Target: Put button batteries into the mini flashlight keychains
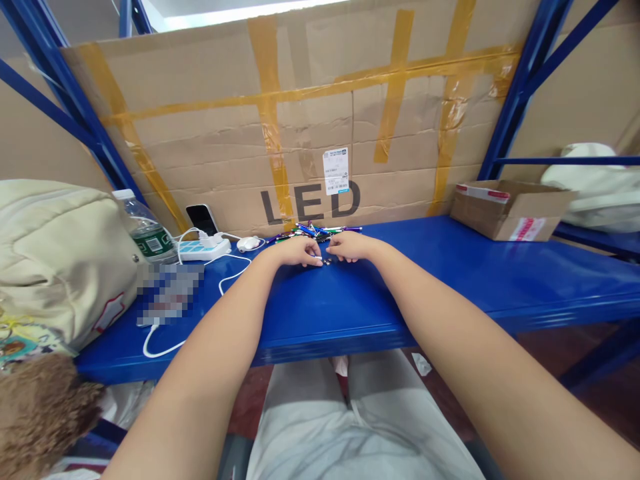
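Both hands are close together over the blue table, in front of a pile of pens (313,231) in several colours. The fingers of my left hand (299,251) are pinched on something small and pale, too small to name. My right hand (349,247) has its fingers curled together just to the right, and what it holds, if anything, cannot be made out. Between the fingertips, small shiny pieces (327,261) lie on the table top. The two hands do not touch.
At the left are a cream bag (65,253), a water bottle (147,230), a power strip (204,249) with white cables, and a phone (201,218). An open cardboard box (520,210) sits at the right. A large cardboard sheet (210,153) stands behind the blue table (330,313).
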A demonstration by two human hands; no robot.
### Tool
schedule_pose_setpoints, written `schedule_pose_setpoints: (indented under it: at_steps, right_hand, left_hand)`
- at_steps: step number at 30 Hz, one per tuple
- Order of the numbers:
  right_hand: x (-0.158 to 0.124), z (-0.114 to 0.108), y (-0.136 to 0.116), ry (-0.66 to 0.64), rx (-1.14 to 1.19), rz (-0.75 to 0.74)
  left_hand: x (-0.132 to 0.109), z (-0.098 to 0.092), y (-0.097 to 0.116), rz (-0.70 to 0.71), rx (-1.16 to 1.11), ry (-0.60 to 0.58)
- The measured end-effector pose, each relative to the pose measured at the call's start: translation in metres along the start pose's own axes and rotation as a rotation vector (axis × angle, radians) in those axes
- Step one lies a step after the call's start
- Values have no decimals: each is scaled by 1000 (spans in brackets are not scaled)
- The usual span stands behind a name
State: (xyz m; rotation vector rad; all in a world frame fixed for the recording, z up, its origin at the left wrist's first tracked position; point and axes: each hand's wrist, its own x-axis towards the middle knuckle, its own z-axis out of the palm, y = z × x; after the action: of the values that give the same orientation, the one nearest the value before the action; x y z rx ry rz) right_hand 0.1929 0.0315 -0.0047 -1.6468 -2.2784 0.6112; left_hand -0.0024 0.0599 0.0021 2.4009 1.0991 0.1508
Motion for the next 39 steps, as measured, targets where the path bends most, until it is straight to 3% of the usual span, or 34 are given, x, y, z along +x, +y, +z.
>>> schedule_pose_setpoints:
  at_steps: [11,17,21,27,32,35,39]
  right_hand:
    - [-2,-2,0,-118,-85,-45]
    - [-2,-3,1,-111,-55,-27]
    - [-2,-3,0,-112,-29,-5]
    - [-1,-1,-1,-104,-42,-10]
    - [-3,-1,-3,-107,-76,-27]
    - [-4,-2,-4,-104,-78,-30]
    - [-4,0,-6,-106,-74,-40]
  left_hand:
    - [-3,-7,-13,55,13,53]
    - [-2,-7,-9,60,170,123]
    - [0,-4,-5,63,195,105]
    - [1,-3,-12,18,7,23]
    - [-3,-11,-18,23,135,13]
    - [-10,-19,-17,-79,265,12]
    - [-22,-26,-11,-390,295,-3]
